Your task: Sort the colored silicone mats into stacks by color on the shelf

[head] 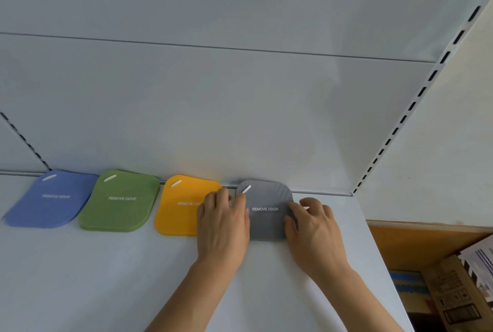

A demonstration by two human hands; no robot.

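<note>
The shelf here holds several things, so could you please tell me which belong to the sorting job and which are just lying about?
Belonging to the job:
- blue stack
- green stack
- yellow stack
- grey stack, touched by the left hand and right hand
- shelf

Just lying about:
- cardboard boxes, lower right, beyond the shelf's edge

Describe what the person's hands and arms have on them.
Both arms are bare up to the frame's lower edge, with no sleeves in view. The left hand and right hand wear no gloves, and no rings, watch or bracelets show on the fingers or wrists.
</note>
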